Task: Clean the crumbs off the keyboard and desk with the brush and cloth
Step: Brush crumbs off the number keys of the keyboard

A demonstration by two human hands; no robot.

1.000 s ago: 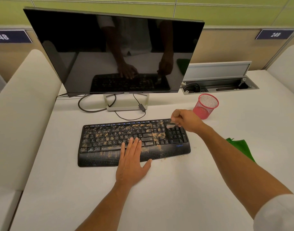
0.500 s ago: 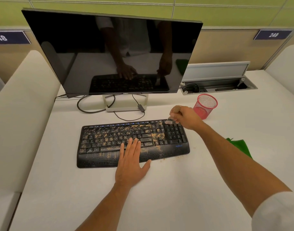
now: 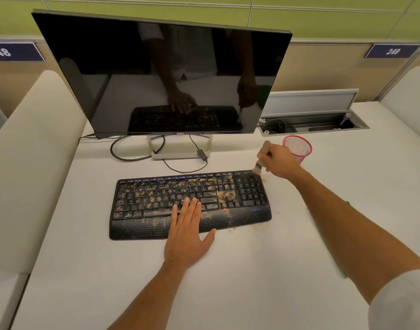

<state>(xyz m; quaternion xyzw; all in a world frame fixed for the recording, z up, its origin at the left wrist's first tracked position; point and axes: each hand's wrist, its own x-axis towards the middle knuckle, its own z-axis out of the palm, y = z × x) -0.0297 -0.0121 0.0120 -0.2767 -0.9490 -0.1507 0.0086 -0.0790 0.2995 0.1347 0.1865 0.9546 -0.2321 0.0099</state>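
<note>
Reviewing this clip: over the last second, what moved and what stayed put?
The right hand, gripping the brush, swept from the number pad away to the keyboard's far right corner; a few crumbs now lie on the desk there. The left hand stayed flat on the palm rest. Most crumbs remain on the keys.

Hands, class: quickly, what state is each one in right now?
Left hand: open, flat on the keyboard.
Right hand: gripping the brush.
</note>
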